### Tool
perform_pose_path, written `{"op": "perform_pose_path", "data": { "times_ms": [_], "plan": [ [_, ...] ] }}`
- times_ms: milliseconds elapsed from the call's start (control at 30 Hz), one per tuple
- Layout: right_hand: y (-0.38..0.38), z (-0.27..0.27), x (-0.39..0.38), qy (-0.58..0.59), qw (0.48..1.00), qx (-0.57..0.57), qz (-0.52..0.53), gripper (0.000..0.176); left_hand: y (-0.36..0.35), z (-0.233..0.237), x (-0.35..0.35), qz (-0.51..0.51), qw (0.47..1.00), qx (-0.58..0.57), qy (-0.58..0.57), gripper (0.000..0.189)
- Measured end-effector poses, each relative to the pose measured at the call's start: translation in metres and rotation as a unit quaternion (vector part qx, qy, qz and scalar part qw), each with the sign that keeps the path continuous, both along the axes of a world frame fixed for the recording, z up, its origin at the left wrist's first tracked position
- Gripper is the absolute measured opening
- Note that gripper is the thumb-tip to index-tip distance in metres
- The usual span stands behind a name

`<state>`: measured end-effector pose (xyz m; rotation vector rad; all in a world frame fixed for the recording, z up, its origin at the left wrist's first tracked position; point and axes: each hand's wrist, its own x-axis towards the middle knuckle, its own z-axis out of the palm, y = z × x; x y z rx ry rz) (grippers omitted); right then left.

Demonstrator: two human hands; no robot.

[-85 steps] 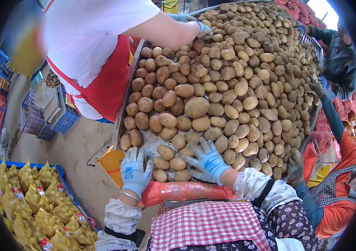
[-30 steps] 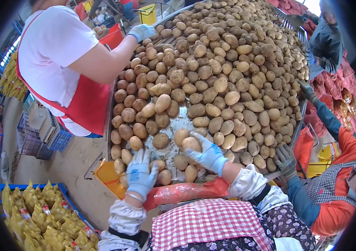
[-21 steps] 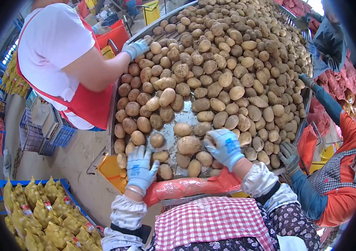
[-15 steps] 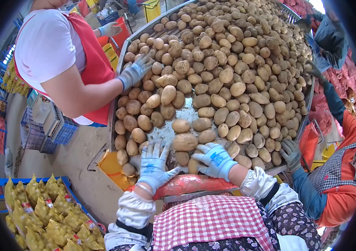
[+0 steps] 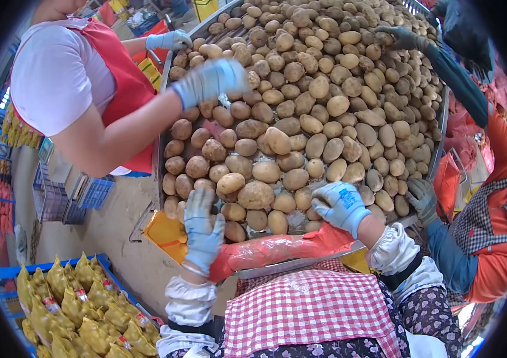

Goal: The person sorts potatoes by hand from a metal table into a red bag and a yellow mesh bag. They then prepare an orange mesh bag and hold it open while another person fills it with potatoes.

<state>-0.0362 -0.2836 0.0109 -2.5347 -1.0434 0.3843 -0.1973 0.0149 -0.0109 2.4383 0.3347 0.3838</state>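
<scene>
Many brown potatoes (image 5: 256,195) lie spread over a metal table (image 5: 159,179). My left hand (image 5: 202,230), in a light blue glove, rests at the near left edge of the potatoes with its fingers apart, holding nothing. At the near right, my right hand (image 5: 341,206), gloved alike, lies over the edge of the potatoes; its fingers are bent down, and whether anything is under them is hidden. Between my hands a red plastic-wrapped roll (image 5: 283,249) runs along the near edge of the table.
A person in a red apron (image 5: 116,71) reaches over the potatoes from the left. Another person in orange sleeves (image 5: 492,268) stands at the right, both hands at the table. Yellow net bags (image 5: 74,298) fill a blue-framed bin at lower left; blue crates (image 5: 95,191) stand behind.
My left hand has moved left, my right hand slightly right and up. Potatoes now cover much of the bare metal. The left person's arm has lifted; the right person's arm reaches farther in.
</scene>
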Motion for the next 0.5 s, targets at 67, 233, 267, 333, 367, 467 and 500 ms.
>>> {"op": "perform_pose_path", "data": {
  "times_ms": [67,233,267,333,367,467,500],
  "plan": [
    [0.003,0.008,-0.004,-0.012,0.999,0.014,-0.049,0.022,0.009,0.0,0.011,-0.011,0.971,0.237,-0.002,0.037],
    [0.011,0.003,-0.013,0.027,0.985,0.055,-0.161,0.021,0.084,-0.024,-0.027,0.173,0.968,-0.148,-0.108,0.027],
    [0.014,0.002,-0.017,0.008,0.989,0.056,-0.14,0.022,0.09,-0.019,-0.033,0.192,0.96,-0.177,-0.101,0.026],
    [0.029,0.001,-0.027,0.001,0.994,0.021,-0.109,0.023,0.098,-0.019,-0.041,0.152,0.966,-0.183,-0.1,0.022],
    [0.038,0.0,-0.033,-0.004,0.997,-0.012,-0.073,0.023,0.103,-0.018,-0.046,0.117,0.971,-0.185,-0.1,0.021],
    [0.059,0.003,-0.045,0.054,0.984,-0.154,-0.067,0.027,0.091,0.009,-0.041,-0.038,0.924,0.105,0.366,0.05],
    [0.061,0.004,-0.047,0.08,0.969,-0.226,-0.064,0.029,0.074,0.02,-0.036,-0.057,0.905,0.09,0.411,0.054]
  ]
}}
